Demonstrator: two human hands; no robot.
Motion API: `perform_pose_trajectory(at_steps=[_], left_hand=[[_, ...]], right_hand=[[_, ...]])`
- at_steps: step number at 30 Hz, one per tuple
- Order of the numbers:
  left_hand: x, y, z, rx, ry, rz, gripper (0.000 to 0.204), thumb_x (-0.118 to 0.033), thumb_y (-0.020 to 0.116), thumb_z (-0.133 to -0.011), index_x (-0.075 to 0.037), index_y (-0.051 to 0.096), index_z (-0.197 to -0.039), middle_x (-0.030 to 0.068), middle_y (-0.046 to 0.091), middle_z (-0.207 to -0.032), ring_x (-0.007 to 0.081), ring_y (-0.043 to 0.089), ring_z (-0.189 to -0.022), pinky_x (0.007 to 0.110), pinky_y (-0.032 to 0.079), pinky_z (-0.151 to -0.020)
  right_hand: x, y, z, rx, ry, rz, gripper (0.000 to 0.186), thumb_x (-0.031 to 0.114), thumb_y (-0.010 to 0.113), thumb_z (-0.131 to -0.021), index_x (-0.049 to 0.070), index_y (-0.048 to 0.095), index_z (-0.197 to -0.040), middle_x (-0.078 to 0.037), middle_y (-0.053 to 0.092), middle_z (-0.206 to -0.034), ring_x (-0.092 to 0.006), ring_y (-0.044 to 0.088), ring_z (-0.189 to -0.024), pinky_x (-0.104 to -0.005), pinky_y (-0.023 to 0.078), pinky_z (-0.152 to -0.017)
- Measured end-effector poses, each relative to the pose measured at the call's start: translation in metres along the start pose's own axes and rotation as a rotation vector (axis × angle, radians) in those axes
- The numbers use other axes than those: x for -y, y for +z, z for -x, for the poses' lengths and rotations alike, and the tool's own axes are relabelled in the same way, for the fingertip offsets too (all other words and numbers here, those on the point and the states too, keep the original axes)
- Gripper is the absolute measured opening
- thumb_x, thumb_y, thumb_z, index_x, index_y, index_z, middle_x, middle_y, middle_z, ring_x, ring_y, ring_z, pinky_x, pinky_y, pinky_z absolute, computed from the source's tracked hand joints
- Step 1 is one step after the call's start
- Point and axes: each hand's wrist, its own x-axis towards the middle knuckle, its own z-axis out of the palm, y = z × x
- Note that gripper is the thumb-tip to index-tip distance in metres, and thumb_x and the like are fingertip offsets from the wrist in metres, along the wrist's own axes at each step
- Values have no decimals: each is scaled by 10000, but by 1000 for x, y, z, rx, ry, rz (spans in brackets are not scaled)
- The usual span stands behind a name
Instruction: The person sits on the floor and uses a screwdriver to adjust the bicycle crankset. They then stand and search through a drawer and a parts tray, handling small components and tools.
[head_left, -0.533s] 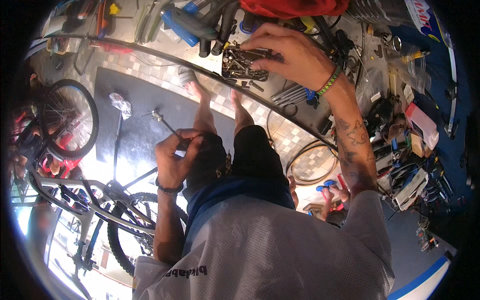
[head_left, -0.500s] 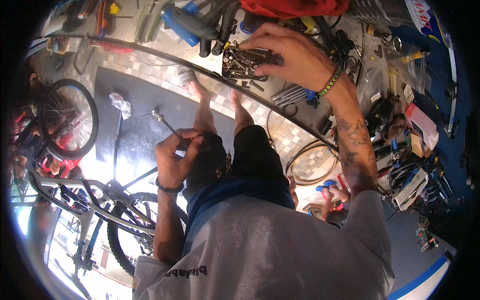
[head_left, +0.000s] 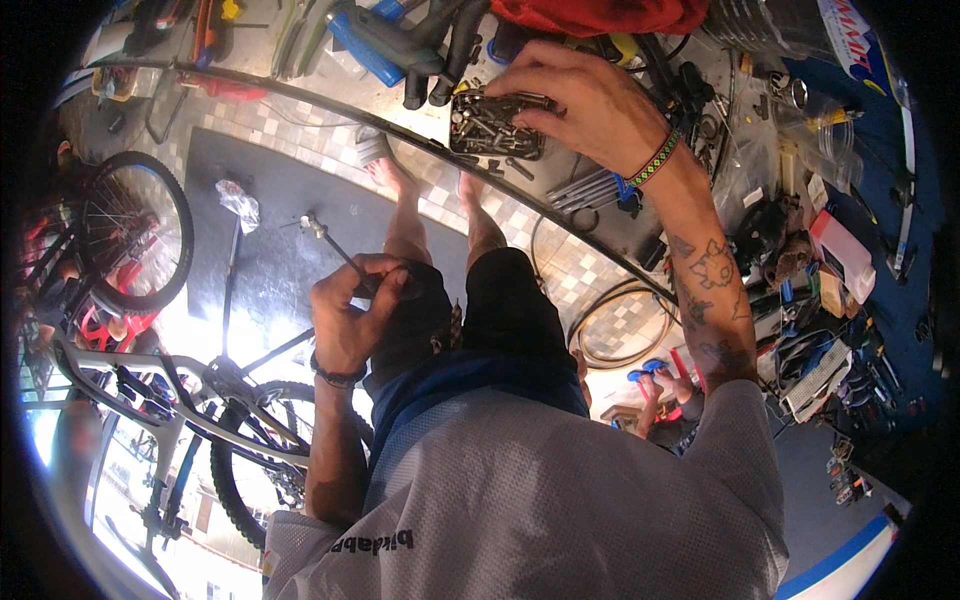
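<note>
My left hand (head_left: pixel 350 318) is closed around a thin dark rod (head_left: pixel 340 250) with a metal, clamp-like end (head_left: pixel 314 226) pointing up and left; its lower end is hidden in my fingers. At the workbench, my right hand (head_left: pixel 590 108) reaches over a small dark box (head_left: pixel 453 128) full of loose bolts (head_left: pixel 482 135). Thumb and fingers pinch a few dark bolts (head_left: pixel 527 102) at the box's upper edge. Another bolt (head_left: pixel 520 168) lies on the bench just outside the box.
Blue-and-grey tool handles (head_left: pixel 365 48) and a red cloth (head_left: pixel 600 14) lie beyond the box. Silver rods (head_left: pixel 590 190) sit near the bench edge. A bicycle (head_left: pixel 180 400) stands at left, another wheel (head_left: pixel 135 232) behind it. Coiled tyres (head_left: pixel 625 325) rest on the tiled floor.
My right hand's fingers have drawn up slightly from inside the box, with bolts now showing between them. The left hand holds the rod in the same place.
</note>
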Motion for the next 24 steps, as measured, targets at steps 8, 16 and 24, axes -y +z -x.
perform_pose_trajectory(at_steps=[8,16,24], left_hand=[[6,0,0,-3,24,-16,135,-66,824,-947,-17,814,-1072,106,840,-985,194,814,-877,318,626,-804],[5,-1,-2,-10,33,-27,134,-64,823,-948,-19,815,-1074,107,839,-978,187,814,-869,312,626,-795],[5,0,-3,-1,38,-22,141,-51,816,-944,-20,815,-1081,103,838,-990,193,810,-873,313,621,-801]], right_hand=[[18,2,1,14,94,10,505,149,886,-824,142,686,-1287,-77,620,-1152,-314,707,-1065,-452,582,-944],[8,5,3,-24,17,-71,447,47,819,-840,108,700,-1267,-81,620,-1152,-302,691,-1057,-435,577,-938],[6,9,4,-48,18,-56,411,58,818,-868,101,723,-1265,-74,631,-1146,-299,697,-1055,-422,582,-941]])
